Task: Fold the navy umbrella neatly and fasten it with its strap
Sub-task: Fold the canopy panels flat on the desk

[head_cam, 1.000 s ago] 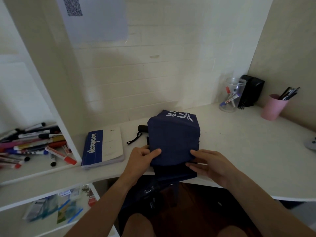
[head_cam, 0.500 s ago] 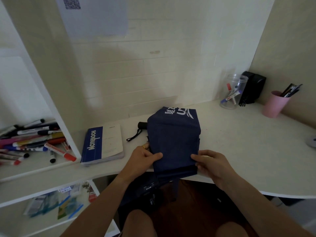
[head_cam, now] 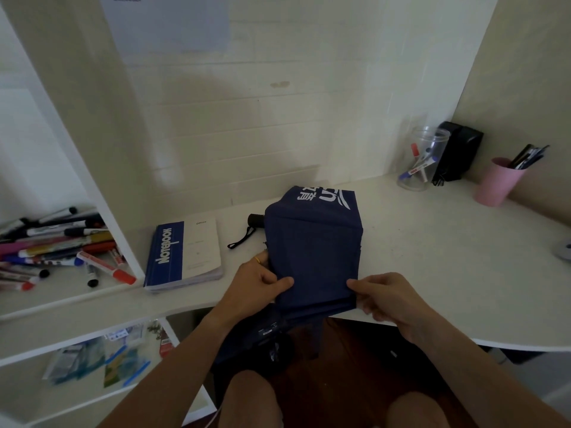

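Right at the curved front edge of the white desk lies the navy umbrella, its canopy gathered into flat, layered panels of matte cloth with white lettering at the far end. Its near end overhangs the desk edge above the person's lap. The left hand pinches the near left corner of the cloth, thumb on top, and the right hand pinches the near right corner likewise; the two hands stand apart, one at each side. The black handle pokes out at the umbrella's far left, its looped wrist cord lying on the desk. Bare desk opens to the right, as far as a pink cup of pens and a clear jar. Just left lies a blue-and-white notebook, and beyond it a shelf heaped with markers. Compared with half a second ago, both hands sit at nearly the same corners and the bundle has barely shifted.
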{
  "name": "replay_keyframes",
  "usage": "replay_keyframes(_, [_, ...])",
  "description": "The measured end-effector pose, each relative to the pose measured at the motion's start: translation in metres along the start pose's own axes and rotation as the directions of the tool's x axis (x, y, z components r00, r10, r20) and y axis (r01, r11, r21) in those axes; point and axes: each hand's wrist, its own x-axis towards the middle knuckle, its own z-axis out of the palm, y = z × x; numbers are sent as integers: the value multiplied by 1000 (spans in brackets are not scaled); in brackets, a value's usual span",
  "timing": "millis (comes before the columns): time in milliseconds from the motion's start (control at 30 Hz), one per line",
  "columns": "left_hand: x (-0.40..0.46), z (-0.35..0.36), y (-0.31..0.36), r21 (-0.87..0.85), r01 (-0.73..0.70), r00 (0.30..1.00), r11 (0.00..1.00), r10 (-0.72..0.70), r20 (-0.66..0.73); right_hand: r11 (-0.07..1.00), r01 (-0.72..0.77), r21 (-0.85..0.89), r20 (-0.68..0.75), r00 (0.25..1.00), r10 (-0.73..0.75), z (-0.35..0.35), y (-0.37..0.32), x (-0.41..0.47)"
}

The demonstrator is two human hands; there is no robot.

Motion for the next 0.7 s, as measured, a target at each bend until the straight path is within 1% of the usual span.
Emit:
replay_keyframes(100, [-4,0,-4,219,-78,994,973,94,-63,988,51,-145,-67,996,-61,5,6,4])
replay_keyframes(167, [-9,0,-6,334,-126,985,934,157,-69,974,82,-211,-95,990,-104,7,9,6])
replay_keyframes(233, [-14,2,-5,461,-153,970,874,222,-99,959,97,-268,-105,986,-129,8,10,7])
replay_keyframes(300, [-17,2,-1,561,-197,933,804,329,-144,940,96,-326,-113,984,-139,10,9,8])
replay_keyframes(333, [-17,2,0,593,-236,914,770,382,-133,936,88,-342,-118,984,-136,10,8,9])
replay_keyframes(367, [-15,1,0,620,-292,899,728,430,-81,934,75,-348,-117,986,-123,10,7,10])
replay_keyframes(433, [-10,-2,-1,685,-423,871,593,475,126,923,41,-383,-103,991,-87,9,4,10])
replay_keyframes(467, [-7,-2,-3,707,-468,861,530,456,227,890,40,-454,-110,989,-101,8,2,9])
replay_keyframes(500, [-5,-2,-5,720,-489,859,493,415,299,826,64,-560,-140,975,-171,8,0,9])
replay_keyframes(533, [-3,-2,-9,726,-489,866,484,367,339,743,116,-659,-182,934,-307,8,-2,9])
replay_keyframes(567, [-1,-2,-12,729,-479,876,489,324,358,658,220,-720,-192,848,-493,11,-6,8])
replay_keyframes(600, [0,-2,-14,732,-471,882,493,293,369,567,372,-735,-144,731,-667,14,-12,7])
replay_keyframes(633, [2,-2,-15,733,-468,884,494,274,379,448,526,-723,-36,619,-785,18,-17,10])
replay_keyframes(667, [2,-2,-14,733,-468,884,494,261,388,321,628,-708,109,547,-830,22,-21,15])
replay_keyframes(700, [3,-2,-13,730,-463,886,503,244,394,207,676,-707,254,516,-818,25,-21,24])
